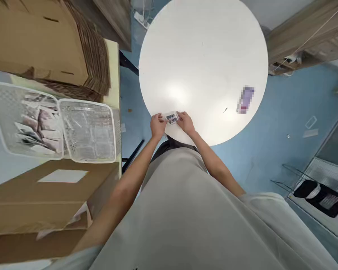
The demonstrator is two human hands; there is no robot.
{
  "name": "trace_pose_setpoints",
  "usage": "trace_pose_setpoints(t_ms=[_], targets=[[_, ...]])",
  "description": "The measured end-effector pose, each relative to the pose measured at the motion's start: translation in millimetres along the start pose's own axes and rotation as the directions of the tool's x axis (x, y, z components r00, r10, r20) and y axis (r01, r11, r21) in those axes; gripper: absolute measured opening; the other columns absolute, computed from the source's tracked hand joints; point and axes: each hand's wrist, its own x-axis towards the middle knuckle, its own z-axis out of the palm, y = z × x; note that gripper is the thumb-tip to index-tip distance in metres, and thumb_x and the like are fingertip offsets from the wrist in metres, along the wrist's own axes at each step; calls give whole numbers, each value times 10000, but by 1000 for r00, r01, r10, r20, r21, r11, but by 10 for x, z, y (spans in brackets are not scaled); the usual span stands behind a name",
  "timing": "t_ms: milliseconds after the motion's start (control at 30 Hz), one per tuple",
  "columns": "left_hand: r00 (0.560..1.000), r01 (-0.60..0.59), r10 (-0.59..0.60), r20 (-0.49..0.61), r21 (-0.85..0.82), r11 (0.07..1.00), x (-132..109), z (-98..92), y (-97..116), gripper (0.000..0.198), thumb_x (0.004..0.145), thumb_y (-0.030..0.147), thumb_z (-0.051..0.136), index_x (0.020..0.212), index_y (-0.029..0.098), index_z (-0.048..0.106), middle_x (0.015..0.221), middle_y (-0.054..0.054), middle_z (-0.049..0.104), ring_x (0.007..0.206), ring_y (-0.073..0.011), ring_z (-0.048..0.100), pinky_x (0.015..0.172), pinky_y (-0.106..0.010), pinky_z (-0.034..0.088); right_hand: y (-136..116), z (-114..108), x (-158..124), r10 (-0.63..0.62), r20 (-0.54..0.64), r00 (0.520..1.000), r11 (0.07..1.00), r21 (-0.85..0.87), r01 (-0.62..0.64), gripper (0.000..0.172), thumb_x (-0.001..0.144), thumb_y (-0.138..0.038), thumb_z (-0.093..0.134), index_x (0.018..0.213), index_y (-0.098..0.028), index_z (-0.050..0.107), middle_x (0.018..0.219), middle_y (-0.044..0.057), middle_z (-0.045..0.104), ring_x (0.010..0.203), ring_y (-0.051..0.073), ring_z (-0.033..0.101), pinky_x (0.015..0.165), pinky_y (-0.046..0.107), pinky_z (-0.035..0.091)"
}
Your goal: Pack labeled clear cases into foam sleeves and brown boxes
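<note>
A small clear packet [171, 118] with rows of dark, roundish items lies at the near edge of the white round table [202, 67]. My left hand [158, 125] pinches its left end, fingers closed. Its right end is gripped by my right hand [185, 122], also with closed fingers. What exactly the dark items are is too small to make out. Further right on the tabletop are a small dark sliver [225, 110] and a blurred purple object [246, 99].
Left of me, a side table bears stacked flat cardboard [45, 45] and two white plastic baskets [87, 131] holding clear packs and pouches. Cardboard boxes [45, 195] stand nearer. A power strip [141, 19] lies on the blue floor. At right is a rack with a black bundle [323, 197].
</note>
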Motion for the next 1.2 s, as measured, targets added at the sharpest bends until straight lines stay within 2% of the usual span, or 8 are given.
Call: trace_pose_setpoints(t_ms=[200,333,533,767,867,967,1067,1200], targets=[[996,67,-67,52,-6,998,-161,78,-34,206,917,194,820,1118,159,793,1131,-104,848,1011,-226,789,1019,-342,590,-34,-96,-55,170,6,985,985,40,-170,204,1012,-283,729,1124,-176,863,1102,95,856,1014,241,771,999,348,589],[997,63,-62,53,-20,998,-189,101,-51,145,938,201,797,1076,166,824,1120,-105,862,1026,-233,802,1038,-343,589,-114,-149,-88,222,23,975,973,55,-223,177,1014,-295,737,968,-200,879,1015,64,867,964,231,774,923,322,567],[998,48,-48,49,-9,999,-192,100,-56,170,942,201,792,1103,174,839,1136,-94,866,1053,-243,800,1041,-345,587,-185,-138,-122,264,10,965,962,65,-264,210,1022,-302,716,946,-180,868,938,45,855,870,193,742,837,285,531],[999,39,-41,35,44,998,-201,111,-28,217,975,210,775,1182,173,830,1227,-99,860,1138,-247,798,1069,-338,566,-223,-78,-133,300,-36,953,954,31,-299,188,1044,-303,696,1016,-187,842,1014,68,863,951,207,772,880,290,545],[998,49,-50,24,60,997,-211,46,-26,267,987,225,775,1246,184,822,1265,-98,855,1177,-256,793,1089,-350,556,-242,-103,-146,300,-63,952,953,-24,-302,200,1049,-317,710,1134,-178,826,1107,92,861,1030,225,780,931,304,554],[999,29,-29,-18,19,999,-254,-74,-67,306,1000,243,771,1300,199,812,1299,-91,849,1193,-258,790,1101,-355,553,-247,-169,-190,282,-111,953,955,-57,-290,288,1047,-345,734,1259,-160,792,1193,118,848,1092,236,778,959,309,557],[998,20,-21,-52,-20,1000,-322,-176,-127,330,1010,272,772,1330,199,805,1317,-90,844,1201,-266,787,1100,-365,554,-241,-236,-229,250,-122,961,963,-76,-260,303,1046,-362,730,1261,-156,785,1226,132,838,1097,237,778,948,306,561],[998,58,-57,35,-12,998,-372,-157,-105,340,1016,343,790,1317,186,808,1343,-108,836,1277,-275,758,1084,-342,545,-261,-252,-216,252,-89,963,960,-102,-261,255,1042,-338,704,1171,-148,815,1122,129,854,1022,233,791,934,299,561]])
